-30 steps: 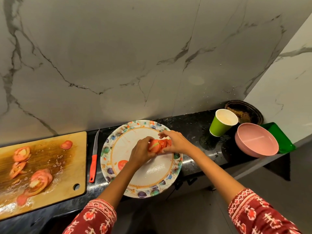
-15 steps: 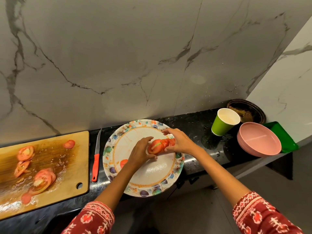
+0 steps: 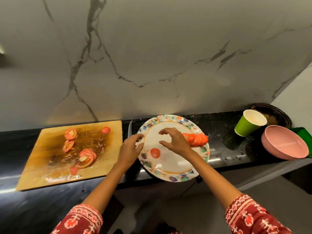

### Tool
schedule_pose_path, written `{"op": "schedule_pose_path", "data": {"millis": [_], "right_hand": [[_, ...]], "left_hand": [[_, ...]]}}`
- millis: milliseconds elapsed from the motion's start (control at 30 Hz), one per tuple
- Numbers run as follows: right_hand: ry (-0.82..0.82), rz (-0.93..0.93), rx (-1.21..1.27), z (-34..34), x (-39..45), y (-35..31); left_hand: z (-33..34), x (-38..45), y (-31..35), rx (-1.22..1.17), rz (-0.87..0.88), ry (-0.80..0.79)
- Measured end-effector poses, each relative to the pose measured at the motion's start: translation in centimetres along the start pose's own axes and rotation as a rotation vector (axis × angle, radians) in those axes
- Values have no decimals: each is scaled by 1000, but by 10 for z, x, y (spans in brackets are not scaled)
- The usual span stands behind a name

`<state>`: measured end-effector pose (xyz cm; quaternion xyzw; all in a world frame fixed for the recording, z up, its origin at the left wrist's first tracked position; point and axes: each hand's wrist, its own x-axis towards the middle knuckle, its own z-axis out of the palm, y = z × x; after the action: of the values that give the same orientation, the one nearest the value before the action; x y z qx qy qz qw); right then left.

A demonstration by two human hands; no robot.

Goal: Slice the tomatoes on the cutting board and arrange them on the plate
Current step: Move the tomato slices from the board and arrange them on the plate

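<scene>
Red tomato slices (image 3: 196, 139) lie fanned just behind the right hand (image 3: 175, 141); both hands, left hand (image 3: 130, 147) included, hover empty, fingers spread, over the glossy round plate (image 3: 168, 169).

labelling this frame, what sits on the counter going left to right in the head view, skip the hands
cutting board with tomato slices → plate with a row of slices at its right rim → green cup → pink bowl
</scene>
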<state>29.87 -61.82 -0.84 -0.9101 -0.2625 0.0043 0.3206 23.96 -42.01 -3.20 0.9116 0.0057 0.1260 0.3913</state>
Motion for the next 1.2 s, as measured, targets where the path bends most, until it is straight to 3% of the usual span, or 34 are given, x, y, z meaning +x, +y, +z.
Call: {"op": "schedule_pose_path", "data": {"millis": [167, 400, 567, 767, 1100, 1200], "right_hand": [[-39, -41, 17, 50, 9, -55], [-223, -94, -37, 99, 34, -127], [-305, -68, -60, 128, 52, -172], [-292, 30, -253, 171, 57, -206], [-341, 214, -22, 178, 64, -209], [-327, 193, -45, 181, 66, -216]], "left_hand": [[-58, -29, -45, 103, -42, 63], [-149, -58, -119, 244, -163, 105], [-195, -69, -153, 215, -243, 86], [-207, -78, -165, 165, -243, 22], [-207, -81, -173, 90, -233, 14], [-208, -77, -173, 82, -226, 9]]}}
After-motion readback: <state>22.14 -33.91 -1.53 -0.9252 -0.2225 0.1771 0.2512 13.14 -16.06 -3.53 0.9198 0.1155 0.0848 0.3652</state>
